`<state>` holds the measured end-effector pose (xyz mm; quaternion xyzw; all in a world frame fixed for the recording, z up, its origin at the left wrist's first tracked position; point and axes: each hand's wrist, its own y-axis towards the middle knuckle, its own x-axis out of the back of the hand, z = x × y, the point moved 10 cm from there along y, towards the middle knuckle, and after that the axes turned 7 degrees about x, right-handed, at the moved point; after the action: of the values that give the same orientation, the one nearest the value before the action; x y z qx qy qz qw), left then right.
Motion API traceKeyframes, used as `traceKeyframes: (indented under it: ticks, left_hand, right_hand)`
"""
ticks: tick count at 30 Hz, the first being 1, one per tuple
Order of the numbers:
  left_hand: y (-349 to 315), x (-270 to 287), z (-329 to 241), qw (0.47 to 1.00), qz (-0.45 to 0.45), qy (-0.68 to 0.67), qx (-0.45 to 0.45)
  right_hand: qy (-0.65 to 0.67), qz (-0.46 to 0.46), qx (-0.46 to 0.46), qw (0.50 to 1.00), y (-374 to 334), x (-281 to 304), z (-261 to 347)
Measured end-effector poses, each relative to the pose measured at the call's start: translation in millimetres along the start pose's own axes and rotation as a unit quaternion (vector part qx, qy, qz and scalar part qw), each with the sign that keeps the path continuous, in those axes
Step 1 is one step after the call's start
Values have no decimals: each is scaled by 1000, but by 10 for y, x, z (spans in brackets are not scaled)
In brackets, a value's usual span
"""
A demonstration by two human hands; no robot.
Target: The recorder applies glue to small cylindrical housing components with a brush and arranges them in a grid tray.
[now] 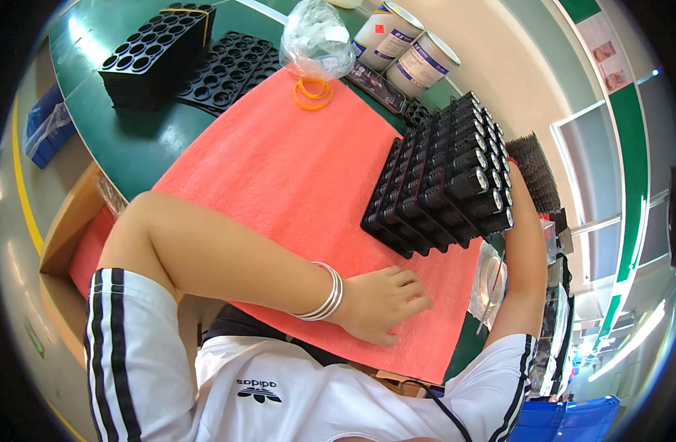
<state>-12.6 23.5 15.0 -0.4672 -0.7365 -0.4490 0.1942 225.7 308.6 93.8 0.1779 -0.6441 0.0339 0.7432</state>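
A block of black holders filled with silver-topped cylinders [441,177] stands on the right part of a pink foam sheet [272,177]. The cylinders' shiny ends face right. My left hand [386,303] is held over the foam, just in front of the block and apart from it. Its fingers are spread and a little bent, with nothing in them; silver bangles circle the wrist. My right arm reaches up along the block's right side. Of my right hand [515,177] only a part shows beside the block, and its fingers are hidden behind the cylinders.
On the green table [124,136] stand a stack of black trays [143,70] and flat black trays [231,70]. Orange bands [312,93], a clear plastic bag [316,40] and two cans [424,62] sit farther back. Dark stacked pieces [535,173] lie right of my arm.
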Motion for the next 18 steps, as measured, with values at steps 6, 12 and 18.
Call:
traceKeyframes:
  ticks: [6, 12, 18]
  left_hand:
    - [7, -37, -11, 1000, 9, 1, 0]
    - [7, -30, 2, 1000, 5, 8, 3]
    - [-2, -25, -8, 1000, -2, 1, -10]
  right_hand:
    - [16, 24, -18, 999, 33, -76, 98]
    - [31, 34, -18, 999, -42, -93, 165]
    - [37, 36, -17, 999, -112, -84, 180]
